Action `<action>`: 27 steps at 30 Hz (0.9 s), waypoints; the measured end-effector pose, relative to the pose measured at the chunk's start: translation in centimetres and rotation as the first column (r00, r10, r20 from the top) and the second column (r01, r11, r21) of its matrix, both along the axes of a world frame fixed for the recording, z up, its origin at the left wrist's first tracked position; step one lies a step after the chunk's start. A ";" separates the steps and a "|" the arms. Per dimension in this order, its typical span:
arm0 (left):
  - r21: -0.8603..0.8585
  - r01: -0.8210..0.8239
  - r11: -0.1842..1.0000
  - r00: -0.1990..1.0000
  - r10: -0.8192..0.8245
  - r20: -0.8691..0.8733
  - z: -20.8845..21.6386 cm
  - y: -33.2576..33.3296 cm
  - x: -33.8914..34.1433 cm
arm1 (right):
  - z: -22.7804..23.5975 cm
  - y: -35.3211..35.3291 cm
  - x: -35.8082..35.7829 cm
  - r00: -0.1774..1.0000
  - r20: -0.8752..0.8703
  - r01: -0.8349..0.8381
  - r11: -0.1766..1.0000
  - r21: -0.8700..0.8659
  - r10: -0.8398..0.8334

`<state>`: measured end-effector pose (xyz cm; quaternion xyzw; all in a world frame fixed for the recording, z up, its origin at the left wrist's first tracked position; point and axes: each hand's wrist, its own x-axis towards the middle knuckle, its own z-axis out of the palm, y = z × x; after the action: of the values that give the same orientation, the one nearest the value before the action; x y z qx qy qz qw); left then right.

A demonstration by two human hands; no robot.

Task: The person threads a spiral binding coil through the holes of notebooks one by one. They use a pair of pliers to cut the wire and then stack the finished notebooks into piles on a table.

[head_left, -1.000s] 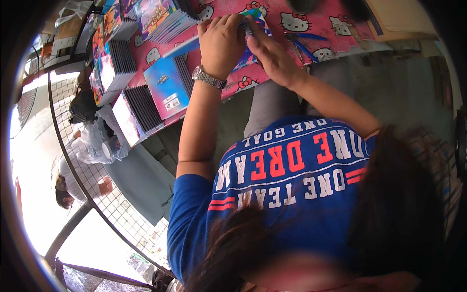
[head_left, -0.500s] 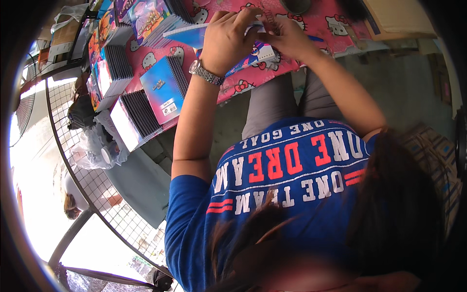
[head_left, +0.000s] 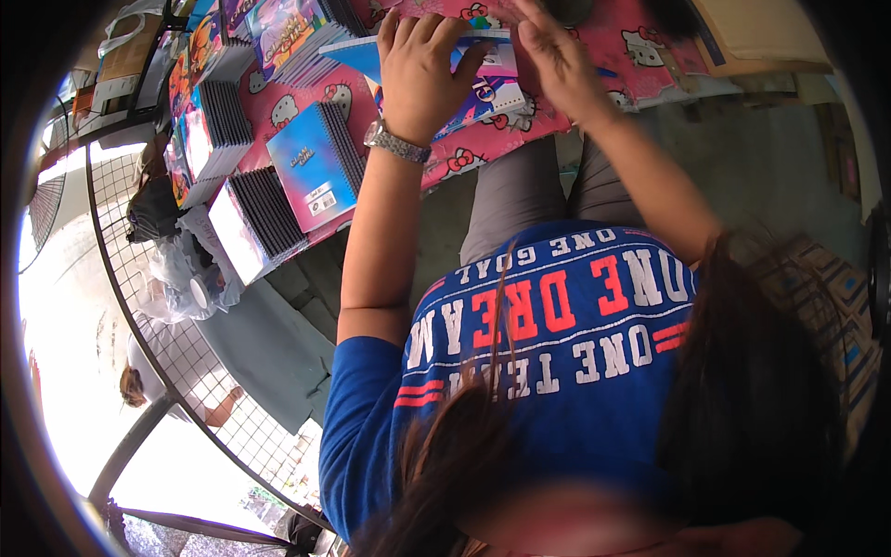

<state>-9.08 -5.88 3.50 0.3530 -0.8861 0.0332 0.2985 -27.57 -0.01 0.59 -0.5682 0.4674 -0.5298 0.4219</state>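
My left hand (head_left: 422, 74), with a metal watch at its wrist, is closed over a blue notebook (head_left: 357, 58) tilted up on its edge. Its thumb points right along the notebook's upper edge. Beneath lies a pink, blue and white printed cover (head_left: 501, 100) with small holes along one edge. To the right of these, my right hand (head_left: 561, 74) is raised with its fingers stretched out, slightly blurred and holding nothing. Left of my wrist, a blue and pink spiral notebook (head_left: 311, 162) lies on top of other black-spiral notebooks (head_left: 264, 213).
A pink cartoon-cat tablecloth (head_left: 464, 160) covers the table. Several stacks of spiral notebooks (head_left: 223, 121) stand at the left. A blue pen (head_left: 605, 72) lies beyond my right hand. Cardboard (head_left: 761, 32) is at the far right. Past a wire mesh (head_left: 176, 357) is another person (head_left: 148, 381).
My right hand has come away from the notebook's edge, its fingers opening and lifting. My left hand keeps its hold with its fingers straighter. The person beyond the mesh has shifted.
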 end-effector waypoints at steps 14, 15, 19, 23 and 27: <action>0.005 0.087 0.996 0.996 -0.087 0.005 0.3 -0.8 0.3 | 4.1 -1.5 -2.8 0.911 -0.410 -0.121 0.927 -0.354 -0.038; 0.004 0.087 0.996 0.996 -0.087 0.008 0.4 -0.9 0.4 | 4.2 -1.3 -2.9 0.905 -0.423 -0.109 0.931 -0.347 -0.052; -0.002 0.091 0.996 0.996 -0.091 -0.007 0.1 -1.0 0.5 | 4.2 -0.8 -2.3 0.937 -0.338 -0.011 0.956 -0.294 -0.093; 0.005 0.081 0.997 0.997 -0.081 -0.012 -0.1 -1.1 0.5 | 4.2 -0.2 -1.7 0.945 -0.319 -0.032 0.955 -0.296 -0.068; -0.011 0.056 0.998 0.998 -0.056 -0.024 -0.3 -1.0 -0.2 | 1.5 -0.4 -2.2 0.921 -0.375 -0.018 0.950 -0.311 -0.105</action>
<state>-9.24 -6.88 3.22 0.3269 -0.8917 0.0254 0.3119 -29.75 -0.42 2.08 -0.7098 0.4654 -0.4830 0.2153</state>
